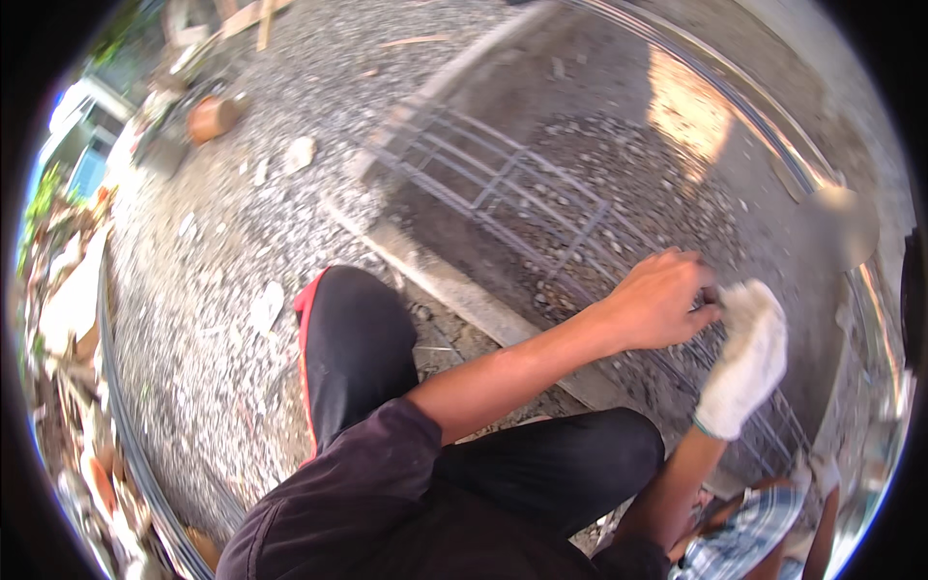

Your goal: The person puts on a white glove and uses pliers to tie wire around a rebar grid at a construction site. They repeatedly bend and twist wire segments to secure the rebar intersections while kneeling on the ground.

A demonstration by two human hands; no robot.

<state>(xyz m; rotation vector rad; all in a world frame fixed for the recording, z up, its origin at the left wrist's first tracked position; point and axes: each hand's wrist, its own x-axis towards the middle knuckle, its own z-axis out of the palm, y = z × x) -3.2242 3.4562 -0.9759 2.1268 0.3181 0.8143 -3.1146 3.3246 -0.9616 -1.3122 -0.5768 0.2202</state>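
Note:
My bare left hand [663,301] reaches across to the right, its fingers curled and pinched together. Its fingertips meet those of my right hand [746,350], which wears a white knitted glove with a green cuff edge. The gloved fingers are bent inward and pressed together; whatever lies between the two hands is too small and blurred to name. Right below them runs a long cage of steel reinforcing bars [578,235], with cross ties along its length. Part of the cage is hidden behind my left forearm and hands.
A concrete curb [464,302] borders the gravelly trench under the cage. Long bars [764,126] run along the far right. Another person in plaid clothing [749,532] is close by at lower right. An orange-brown pot-like container [211,120] lies on gravel; scrap lines the left edge.

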